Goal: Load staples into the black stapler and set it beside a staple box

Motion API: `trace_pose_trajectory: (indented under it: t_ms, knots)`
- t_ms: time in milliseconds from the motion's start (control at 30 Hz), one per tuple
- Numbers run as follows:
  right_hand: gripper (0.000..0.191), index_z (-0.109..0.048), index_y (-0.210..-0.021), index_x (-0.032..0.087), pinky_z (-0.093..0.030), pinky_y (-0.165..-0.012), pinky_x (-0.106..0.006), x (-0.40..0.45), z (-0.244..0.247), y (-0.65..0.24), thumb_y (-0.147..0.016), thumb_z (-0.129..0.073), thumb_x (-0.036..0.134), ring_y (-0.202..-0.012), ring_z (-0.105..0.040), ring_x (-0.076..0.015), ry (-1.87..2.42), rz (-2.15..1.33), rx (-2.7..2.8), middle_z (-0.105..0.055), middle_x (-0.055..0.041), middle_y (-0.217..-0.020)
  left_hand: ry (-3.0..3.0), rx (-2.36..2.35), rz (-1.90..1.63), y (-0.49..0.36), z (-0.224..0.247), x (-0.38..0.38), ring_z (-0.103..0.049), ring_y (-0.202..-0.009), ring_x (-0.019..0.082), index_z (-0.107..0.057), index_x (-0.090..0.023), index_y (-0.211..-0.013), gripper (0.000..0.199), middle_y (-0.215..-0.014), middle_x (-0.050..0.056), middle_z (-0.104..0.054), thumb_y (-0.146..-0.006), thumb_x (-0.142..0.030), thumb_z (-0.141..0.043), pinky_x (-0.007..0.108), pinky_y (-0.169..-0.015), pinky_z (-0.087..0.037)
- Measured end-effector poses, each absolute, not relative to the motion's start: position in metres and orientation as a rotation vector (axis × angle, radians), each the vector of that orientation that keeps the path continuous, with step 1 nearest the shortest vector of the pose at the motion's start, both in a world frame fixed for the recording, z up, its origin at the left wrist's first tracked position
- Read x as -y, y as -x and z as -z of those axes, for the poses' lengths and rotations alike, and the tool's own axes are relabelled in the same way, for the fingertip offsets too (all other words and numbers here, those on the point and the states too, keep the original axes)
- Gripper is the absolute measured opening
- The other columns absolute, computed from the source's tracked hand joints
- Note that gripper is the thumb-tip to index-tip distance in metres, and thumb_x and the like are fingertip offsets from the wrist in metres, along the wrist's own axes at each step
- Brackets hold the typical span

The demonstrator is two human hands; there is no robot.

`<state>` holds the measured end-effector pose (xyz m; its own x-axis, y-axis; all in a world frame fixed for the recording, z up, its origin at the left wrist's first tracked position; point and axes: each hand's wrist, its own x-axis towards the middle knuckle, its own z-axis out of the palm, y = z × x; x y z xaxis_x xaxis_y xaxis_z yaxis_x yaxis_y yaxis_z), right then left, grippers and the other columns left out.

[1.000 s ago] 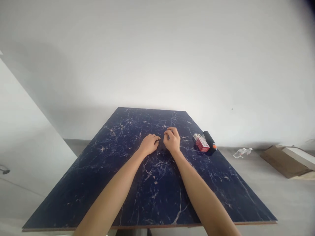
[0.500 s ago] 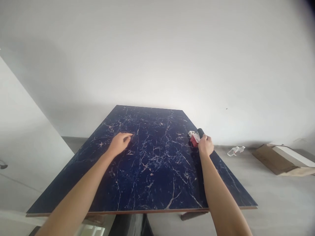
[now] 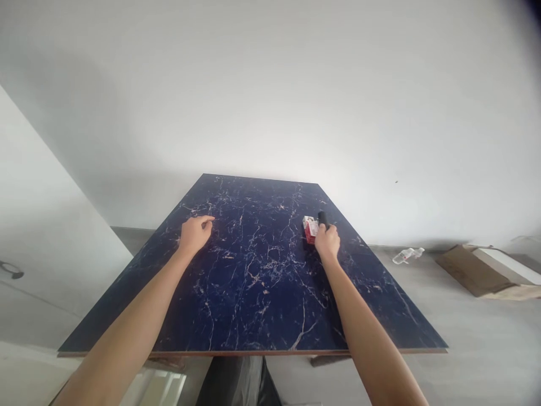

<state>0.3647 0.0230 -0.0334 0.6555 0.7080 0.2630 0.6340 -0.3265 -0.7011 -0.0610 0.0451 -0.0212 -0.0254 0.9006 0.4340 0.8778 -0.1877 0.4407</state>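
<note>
On the right side of the dark blue, marble-patterned tabletop [image 3: 262, 304], my right hand [image 3: 328, 242] is closed around a black cylindrical object [image 3: 323, 219], whose upper end sticks out past the fingers. Against the left side of that hand is a small red-and-white box [image 3: 310, 230]; whether the fingers grip it too is hidden. My left hand [image 3: 195, 233] hovers over or rests on the left part of the tabletop, thumb and index finger slightly apart, the other fingers curled. Nothing shows in it.
A pale wall stands behind the table's far edge. On the floor to the right lie a clear plastic bottle [image 3: 403, 256] and an open cardboard box [image 3: 482, 270]. At the left, a white panel carries a dark round fitting [image 3: 16, 275].
My right hand has moved left, away from the table's right edge, with the black cylindrical object and the red-and-white box. My left hand has shifted slightly left and farther from me.
</note>
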Motion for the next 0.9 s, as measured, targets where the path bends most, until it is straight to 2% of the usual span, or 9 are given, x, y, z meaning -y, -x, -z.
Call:
trace_pose_trajectory:
  t_ms: [200,333,533,733,800,900]
  knots:
    - [0.043,-0.058,-0.121,0.01,-0.044,-0.094,-0.048,-0.029,0.043,-0.234,-0.094,-0.046,0.043,-0.108,-0.063,-0.038,1.799,-0.145,1.295,-0.066,-0.026,-0.116,-2.111,-2.03,-0.914,0.049,0.019,-0.042,-0.067,-0.11,0.031,-0.076,-0.026,-0.111,0.037,-0.101,0.006,-0.079,-0.091,-0.021,-0.045,0.052,-0.107,-0.039]
    - [0.041,-0.057,-0.116,0.014,-0.045,-0.092,-0.049,-0.03,0.042,-0.157,-0.091,-0.054,0.046,-0.105,-0.063,-0.0384,1.622,-0.238,1.262,-0.065,-0.0246,-0.111,-1.979,-2.014,-0.915,0.052,0.014,-0.043,-0.066,-0.114,0.03,-0.075,-0.028,-0.11,0.039,-0.105,0.003,-0.079,-0.091,-0.017,-0.043,0.053,-0.109,-0.035]
    - [0.043,-0.051,-0.123,0.013,-0.048,-0.088,-0.048,-0.04,0.036,-0.093,-0.092,-0.053,0.044,-0.105,-0.065,-0.0381,1.614,-0.407,1.241,-0.061,-0.0262,-0.119,-1.773,-2.015,-0.887,0.056,0.012,-0.043,-0.067,-0.114,0.03,-0.066,-0.028,-0.125,0.04,-0.108,0.004,-0.079,-0.101,-0.034,-0.035,0.046,-0.102,-0.044]
    - [0.049,-0.05,-0.127,0.015,-0.05,-0.087,-0.049,-0.035,0.033,-0.04,-0.096,-0.047,0.052,-0.104,-0.066,-0.0378,1.516,-0.541,1.466,-0.062,-0.0252,-0.123,-1.741,-2.178,-0.873,0.066,0.015,-0.046,-0.065,-0.116,0.04,-0.066,-0.025,-0.121,0.045,-0.116,0.013,-0.075,-0.102,-0.042,-0.029,0.057,-0.1,-0.041]
    - [0.046,-0.053,-0.124,0.016,-0.05,-0.086,-0.047,-0.035,0.033,-0.033,-0.098,-0.044,0.053,-0.101,-0.068,-0.0358,1.475,-0.572,1.53,-0.065,-0.0222,-0.12,-1.734,-2.231,-0.86,0.076,0.015,-0.047,-0.064,-0.117,0.041,-0.067,-0.023,-0.121,0.045,-0.115,0.015,-0.075,-0.102,-0.043,-0.032,0.059,-0.1,-0.04]
    - [0.045,-0.062,-0.109,0.02,-0.05,-0.088,-0.044,-0.047,0.032,-0.04,-0.102,-0.033,0.053,-0.097,-0.068,-0.0328,1.446,-0.583,1.597,-0.071,-0.0161,-0.105,-1.804,-2.191,-0.844,0.093,0.015,-0.046,-0.062,-0.12,0.041,-0.067,-0.023,-0.125,0.047,-0.118,0.015,-0.074,-0.101,-0.049,-0.036,0.057,-0.103,-0.04]
